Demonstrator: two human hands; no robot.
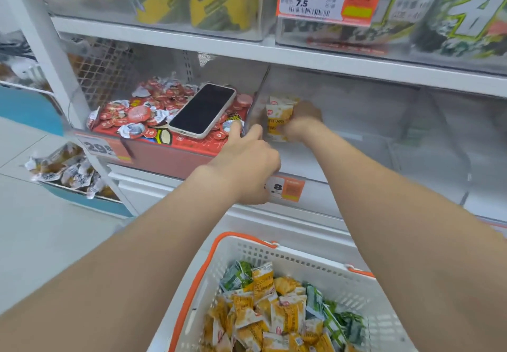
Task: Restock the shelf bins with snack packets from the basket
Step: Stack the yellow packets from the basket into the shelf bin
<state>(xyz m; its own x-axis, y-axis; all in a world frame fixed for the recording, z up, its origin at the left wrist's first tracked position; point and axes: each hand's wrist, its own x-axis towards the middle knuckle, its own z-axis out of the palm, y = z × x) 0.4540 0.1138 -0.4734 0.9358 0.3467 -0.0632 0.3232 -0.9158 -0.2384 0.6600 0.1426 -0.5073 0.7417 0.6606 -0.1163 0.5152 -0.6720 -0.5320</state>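
Mid-placement, the right hand [301, 121] holds yellow snack packets [279, 118] inside the clear bin [365, 121], the left hand [247, 159] grips its wall; next, release and reach the basket [248, 243]

Can't see right hand [301, 121] fingertips: behind yellow packets [279, 117] it holds, all hazy through clear bin [356, 121] wall. Left hand [247, 165] thumb hidden, so I can't tell if it grips bin rim. Hand covers most of price tag [286, 188], only "8" legible. Basket [356, 277] cut by bottom edge. Left tag [103, 147] blurred.
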